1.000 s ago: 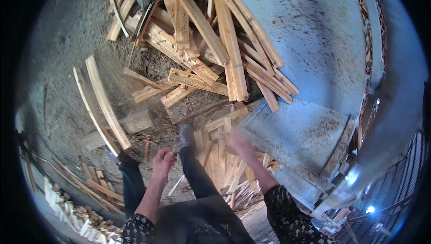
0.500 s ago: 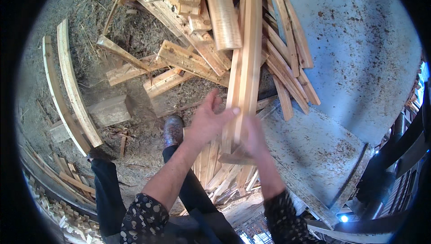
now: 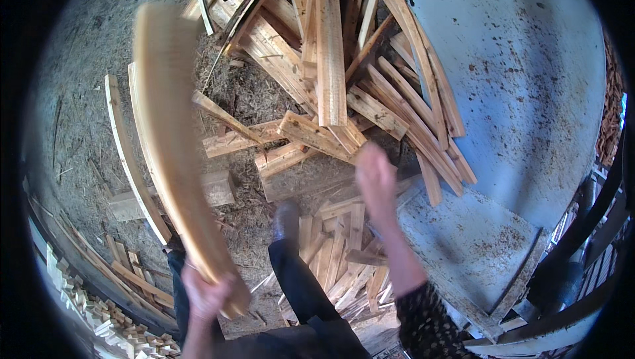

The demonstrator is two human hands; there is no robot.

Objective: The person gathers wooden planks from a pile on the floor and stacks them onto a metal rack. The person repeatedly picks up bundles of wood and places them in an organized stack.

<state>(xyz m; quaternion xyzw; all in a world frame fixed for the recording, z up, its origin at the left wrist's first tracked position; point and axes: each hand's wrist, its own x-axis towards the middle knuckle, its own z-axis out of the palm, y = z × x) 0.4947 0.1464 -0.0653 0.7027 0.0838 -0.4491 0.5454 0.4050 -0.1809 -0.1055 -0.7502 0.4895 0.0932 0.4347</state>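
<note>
A long wooden board (image 3: 169, 114), smeared by motion, stretches from the lower middle up the left side of the view. Wrapped around its near end is my left hand (image 3: 208, 289). My right hand (image 3: 376, 177) is blurred and reaches forward over the near edge of a heap of loose boards; I cannot make out its fingers. Just beyond it lie the end of a short board (image 3: 311, 135) and a wide, pale board (image 3: 331, 48) pointing toward me. Two thin curved strips lie on the left; one strip (image 3: 132, 160) shows, the other is mostly behind the held board.
A large blue-grey metal sheet (image 3: 503, 88) with rusty specks fills the right side. A lower metal plate (image 3: 463, 246) adjoins it. A squared timber block (image 3: 218, 188) lies on the dirt ground. Short wood offcuts (image 3: 340, 246) are heaped by my boot (image 3: 286, 220); stacked pieces (image 3: 109, 322) stand lower left.
Both hands were together at the end of boards on the heap. My left hand has swung a board to the left, and my right hand has moved slightly forward. The view has shifted.
</note>
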